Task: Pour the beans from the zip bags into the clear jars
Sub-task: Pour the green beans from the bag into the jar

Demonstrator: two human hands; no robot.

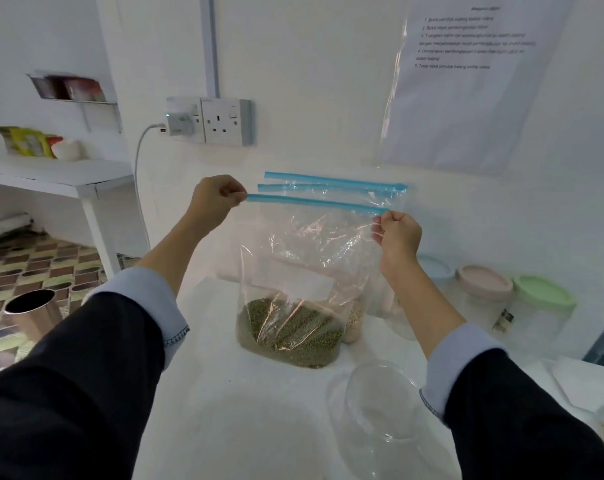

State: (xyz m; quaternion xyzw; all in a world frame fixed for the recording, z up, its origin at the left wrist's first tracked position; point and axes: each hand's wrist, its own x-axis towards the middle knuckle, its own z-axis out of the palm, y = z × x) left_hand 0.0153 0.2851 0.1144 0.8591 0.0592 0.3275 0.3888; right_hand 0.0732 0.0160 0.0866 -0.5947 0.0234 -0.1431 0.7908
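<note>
A clear zip bag with a blue zip strip stands upright on the white table, its bottom full of green beans. My left hand pinches the left end of the strip. My right hand pinches the right end. Behind it stand other zip bags, one holding pale beans. An open clear jar sits in front of the bag, near my right sleeve, and looks empty.
Clear jars with pale blue, pink and green lids stand at the right against the wall. A wall socket with a plugged charger hangs above. A metal cylinder stands on the floor to the left, near a white shelf.
</note>
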